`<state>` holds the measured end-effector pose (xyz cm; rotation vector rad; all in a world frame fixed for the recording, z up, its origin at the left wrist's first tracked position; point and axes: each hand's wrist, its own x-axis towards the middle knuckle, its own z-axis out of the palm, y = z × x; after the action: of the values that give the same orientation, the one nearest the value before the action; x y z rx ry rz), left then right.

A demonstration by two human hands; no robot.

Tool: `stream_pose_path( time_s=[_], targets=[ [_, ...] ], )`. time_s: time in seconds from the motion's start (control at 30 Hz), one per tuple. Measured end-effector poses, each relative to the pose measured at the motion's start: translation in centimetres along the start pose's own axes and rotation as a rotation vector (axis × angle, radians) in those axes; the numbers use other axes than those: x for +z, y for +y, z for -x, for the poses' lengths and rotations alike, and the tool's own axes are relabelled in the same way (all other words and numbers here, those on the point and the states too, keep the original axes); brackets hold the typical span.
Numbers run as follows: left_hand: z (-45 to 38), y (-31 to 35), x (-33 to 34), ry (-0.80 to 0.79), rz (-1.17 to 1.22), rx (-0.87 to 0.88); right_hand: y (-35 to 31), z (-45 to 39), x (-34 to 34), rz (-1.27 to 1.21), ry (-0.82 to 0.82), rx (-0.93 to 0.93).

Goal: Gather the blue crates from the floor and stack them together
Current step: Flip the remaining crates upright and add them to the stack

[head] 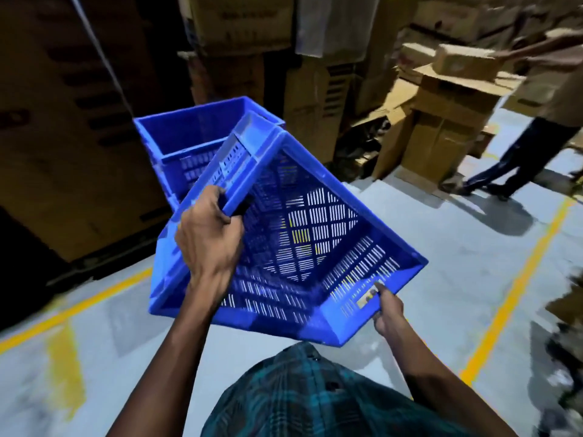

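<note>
Left hand (208, 234): one, fingers curled over the rim of a blue slotted plastic crate (303, 247). Right hand (386, 307): one, gripping that crate's near corner, thumb laid on the wall by the handle slot. Crate held tilted in the air above the grey floor (441, 247), opening toward the holder. Second blue plastic crate (189, 137): one, upright just behind, partly hidden. Blue crates counted: two. Brown cardboard cartons (441, 134): many, stacked behind. Yellow floor lines (511, 294). Another person's legs (517, 159) at right.

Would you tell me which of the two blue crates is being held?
The nearer, tilted crate: both hands hold its rim. The farther crate sits level behind it, untouched.
</note>
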<state>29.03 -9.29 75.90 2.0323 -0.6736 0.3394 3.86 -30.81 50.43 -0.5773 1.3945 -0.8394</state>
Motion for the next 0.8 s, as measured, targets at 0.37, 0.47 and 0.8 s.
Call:
stream_pose_path(
  time_s=[0.37, 0.47, 0.8],
  targets=[
    [0.9, -0.6, 1.8, 0.281, -0.164, -0.389, -6.8, -5.8, 6.3, 0.239, -0.150, -0.175],
    [2.9, -0.5, 2.8, 0.355, -0.181, -0.474, -10.0, -7.2, 6.8, 0.374, -0.221, -0.299],
    [6.2, -0.4, 5.7, 0.457, -0.167, -0.546, -19.7, -8.8, 11.3, 0.669, -0.253, -0.705]
  ],
)
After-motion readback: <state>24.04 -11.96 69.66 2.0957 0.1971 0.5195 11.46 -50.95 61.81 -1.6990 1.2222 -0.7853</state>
